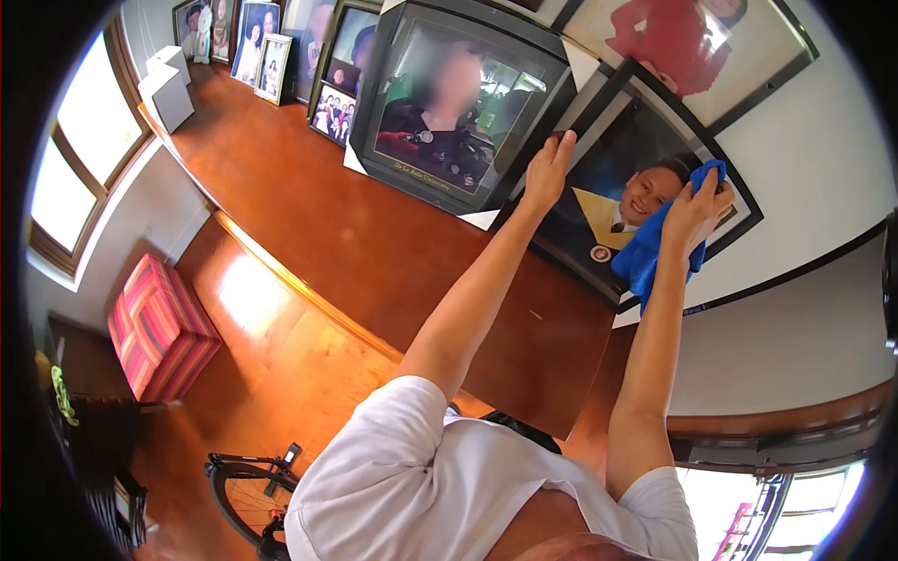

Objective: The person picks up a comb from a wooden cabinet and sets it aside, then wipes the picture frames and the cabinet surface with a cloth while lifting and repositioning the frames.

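Blk frame [606,93] is at 2 o'clock, tilted, thin dark rim w/ a pale inner border; photo [596,213] in it shows a person in dark clothes, yellow collar, round badge. L hand [548,173] is at its 10 o'clock edge, fingers close tog.; can't tell if they grip. R hand [690,213] is at its 3 o'clock side, fingers bunched round a blue cloth [644,257], crumpled, hanging over the photo's lower R part. Bigger dark frame [486,28], 12 o'clock, has white corner guards + a portrait inside. Smaller framed pics [272,67] stand approx. 11 o'clock on the brown tabletop [309,159]. Striped stool [154,323] at 9.
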The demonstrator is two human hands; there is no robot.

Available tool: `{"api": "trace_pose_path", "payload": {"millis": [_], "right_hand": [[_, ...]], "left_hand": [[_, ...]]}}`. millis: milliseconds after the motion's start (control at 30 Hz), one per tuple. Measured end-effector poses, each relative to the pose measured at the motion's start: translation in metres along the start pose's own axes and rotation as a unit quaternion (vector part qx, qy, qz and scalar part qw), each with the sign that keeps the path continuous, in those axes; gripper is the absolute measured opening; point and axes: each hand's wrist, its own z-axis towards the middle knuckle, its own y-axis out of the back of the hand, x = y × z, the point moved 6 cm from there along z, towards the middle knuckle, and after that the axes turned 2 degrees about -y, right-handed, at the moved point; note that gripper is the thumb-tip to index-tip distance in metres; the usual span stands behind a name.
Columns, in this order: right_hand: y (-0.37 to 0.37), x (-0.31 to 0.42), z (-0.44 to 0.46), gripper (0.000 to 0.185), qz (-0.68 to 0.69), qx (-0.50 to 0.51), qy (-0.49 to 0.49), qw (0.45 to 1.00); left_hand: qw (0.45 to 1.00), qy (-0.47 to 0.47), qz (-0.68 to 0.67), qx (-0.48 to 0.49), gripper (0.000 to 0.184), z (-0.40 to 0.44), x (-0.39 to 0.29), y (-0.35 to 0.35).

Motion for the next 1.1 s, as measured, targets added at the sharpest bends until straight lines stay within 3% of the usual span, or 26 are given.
{"api": "trace_pose_path", "payload": {"millis": [500, 867, 1033, 1100], "right_hand": [[-0.029, 0.13, 0.001, 0.042, -0.029, 0.074, 0.204, 0.976], [-0.036, 0.12, -0.09, 0.033, 0.007, 0.145, 0.264, 0.954], [-0.045, 0.116, -0.157, 0.032, 0.007, 0.201, 0.29, 0.936], [-0.046, 0.116, -0.172, 0.033, 0.005, 0.217, 0.285, 0.934]], "left_hand": [[1.0, 0.005, -0.019, 0.018, 0.066, -0.004, -0.007, 0.005], [0.998, 0.026, -0.039, 0.033, 0.08, 0.005, 0.007, -0.001], [0.998, 0.018, -0.065, -0.014, 0.079, 0.005, 0.008, -0.001], [0.993, 0.05, -0.105, 0.027, 0.076, -0.002, -0.004, 0.0]]}}
